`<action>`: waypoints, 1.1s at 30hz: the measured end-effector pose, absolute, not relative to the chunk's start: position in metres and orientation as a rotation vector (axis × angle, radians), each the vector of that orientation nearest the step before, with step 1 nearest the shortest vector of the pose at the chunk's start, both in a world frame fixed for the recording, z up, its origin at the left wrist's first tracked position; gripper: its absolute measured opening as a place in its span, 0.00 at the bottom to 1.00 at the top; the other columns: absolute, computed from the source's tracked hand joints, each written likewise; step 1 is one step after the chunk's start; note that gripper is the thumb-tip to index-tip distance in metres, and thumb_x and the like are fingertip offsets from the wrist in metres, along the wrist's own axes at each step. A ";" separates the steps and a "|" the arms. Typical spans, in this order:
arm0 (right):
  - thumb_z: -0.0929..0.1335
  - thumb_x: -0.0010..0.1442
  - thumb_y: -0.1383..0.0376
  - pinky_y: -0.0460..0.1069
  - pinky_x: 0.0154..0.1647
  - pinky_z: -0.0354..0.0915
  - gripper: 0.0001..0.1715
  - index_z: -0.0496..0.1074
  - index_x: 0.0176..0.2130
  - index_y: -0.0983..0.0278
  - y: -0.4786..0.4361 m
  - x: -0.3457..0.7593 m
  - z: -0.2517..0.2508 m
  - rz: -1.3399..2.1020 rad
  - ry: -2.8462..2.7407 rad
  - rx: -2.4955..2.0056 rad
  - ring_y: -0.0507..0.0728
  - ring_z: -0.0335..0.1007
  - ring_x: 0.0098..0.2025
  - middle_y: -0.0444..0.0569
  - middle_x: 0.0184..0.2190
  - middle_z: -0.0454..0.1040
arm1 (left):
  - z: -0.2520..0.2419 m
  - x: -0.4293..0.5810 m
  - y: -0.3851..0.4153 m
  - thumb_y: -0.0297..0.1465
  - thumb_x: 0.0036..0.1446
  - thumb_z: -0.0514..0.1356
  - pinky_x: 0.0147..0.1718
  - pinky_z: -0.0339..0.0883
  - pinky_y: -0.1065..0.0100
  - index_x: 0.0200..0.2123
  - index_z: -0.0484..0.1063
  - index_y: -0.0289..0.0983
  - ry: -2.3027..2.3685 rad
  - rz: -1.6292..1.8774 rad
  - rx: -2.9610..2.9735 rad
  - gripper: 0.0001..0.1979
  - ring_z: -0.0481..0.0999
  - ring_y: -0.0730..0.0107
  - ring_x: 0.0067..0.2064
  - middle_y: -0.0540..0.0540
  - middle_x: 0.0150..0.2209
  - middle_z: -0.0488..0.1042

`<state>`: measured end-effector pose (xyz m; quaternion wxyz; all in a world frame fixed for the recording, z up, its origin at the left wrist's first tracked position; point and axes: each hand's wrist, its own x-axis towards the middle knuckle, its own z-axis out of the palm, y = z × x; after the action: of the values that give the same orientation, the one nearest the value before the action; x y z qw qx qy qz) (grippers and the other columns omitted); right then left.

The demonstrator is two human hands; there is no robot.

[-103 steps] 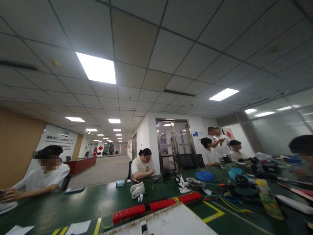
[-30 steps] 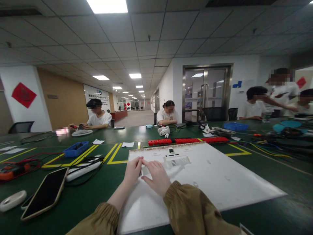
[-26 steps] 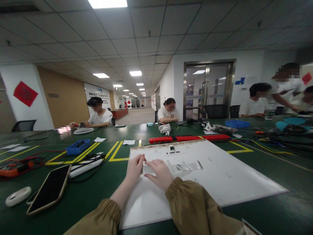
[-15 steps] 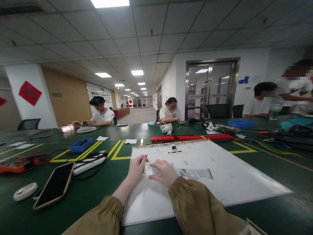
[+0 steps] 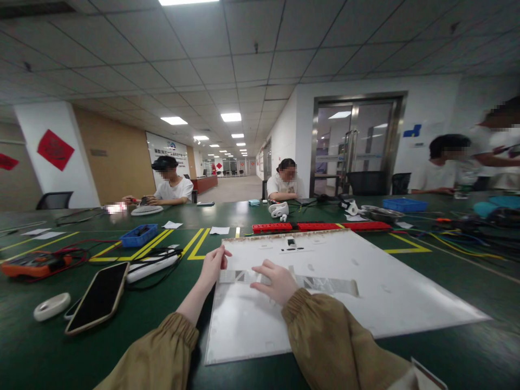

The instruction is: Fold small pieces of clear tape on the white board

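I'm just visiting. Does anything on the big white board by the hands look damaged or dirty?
Yes: the white board has brownish marks along its far edge. They look odd against its otherwise pale surface; whether they are dirt or damage, I can't tell.

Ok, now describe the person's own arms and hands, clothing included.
Both arms wear loose, wrinkled olive-brown sleeves: the left sleeve and the right sleeve end in gathered, elastic-looking cuffs. The left hand and right hand are bare, without gloves; no ring, watch or marking shows.
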<state>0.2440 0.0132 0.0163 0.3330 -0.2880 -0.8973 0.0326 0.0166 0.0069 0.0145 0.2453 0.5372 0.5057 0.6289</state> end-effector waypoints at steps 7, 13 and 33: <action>0.69 0.56 0.54 0.48 0.39 0.66 0.21 0.72 0.46 0.61 0.015 0.245 0.014 0.083 -2.303 -0.743 0.53 0.70 0.36 0.47 0.36 0.70 | 0.014 0.017 0.010 0.53 0.45 0.57 0.19 0.52 0.73 0.27 0.72 0.32 1.272 1.651 1.323 0.27 0.61 0.76 0.18 0.52 0.16 0.63; 0.67 0.58 0.54 0.48 0.39 0.66 0.20 0.71 0.47 0.62 0.015 0.246 0.017 0.101 -2.276 -0.760 0.54 0.69 0.35 0.48 0.36 0.69 | 0.015 0.032 0.002 0.49 0.44 0.63 0.23 0.63 0.73 0.31 0.74 0.30 1.105 1.293 1.263 0.25 0.68 0.73 0.25 0.46 0.25 0.70; 0.64 0.60 0.53 0.48 0.39 0.65 0.20 0.71 0.46 0.62 0.014 0.246 0.016 0.103 -2.252 -0.789 0.54 0.70 0.37 0.48 0.36 0.70 | 0.015 0.044 -0.009 0.50 0.50 0.59 0.32 0.61 0.70 0.24 0.73 0.31 1.107 1.098 1.449 0.24 0.69 0.70 0.28 0.45 0.24 0.72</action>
<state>0.2461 0.0140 0.0164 0.3679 -0.3072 -0.8767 0.0401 0.0436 -0.0093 0.0148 0.4852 0.5952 0.4549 0.4510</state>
